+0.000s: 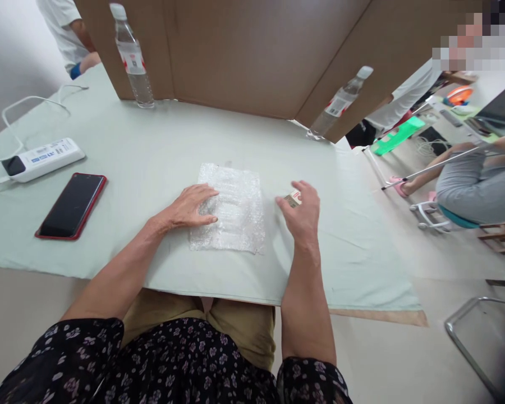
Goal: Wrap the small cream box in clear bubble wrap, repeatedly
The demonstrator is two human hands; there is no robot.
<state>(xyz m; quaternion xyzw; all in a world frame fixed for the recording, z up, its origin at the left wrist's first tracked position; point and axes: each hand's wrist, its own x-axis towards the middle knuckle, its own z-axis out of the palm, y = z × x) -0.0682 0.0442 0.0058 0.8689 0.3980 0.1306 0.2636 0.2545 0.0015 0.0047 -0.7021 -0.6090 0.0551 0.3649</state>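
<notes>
A sheet of bubble wrap [235,216] lies flat on the pale green cloth in front of me. My left hand [191,207] rests on its left edge, open, with thumb and fingers spread. To the right of the sheet, my right hand [302,213] curls around a small box [295,198] with beige and red print. The box shows between the thumb and the fingers; its lower part is hidden by the hand.
A phone with a red case [71,206] and a white power strip [46,160] with cables lie at left. Water bottles [135,67] [339,105] stand against a brown cardboard panel [244,56]. The table's front edge [235,302] is close to my body. Other people sit beyond.
</notes>
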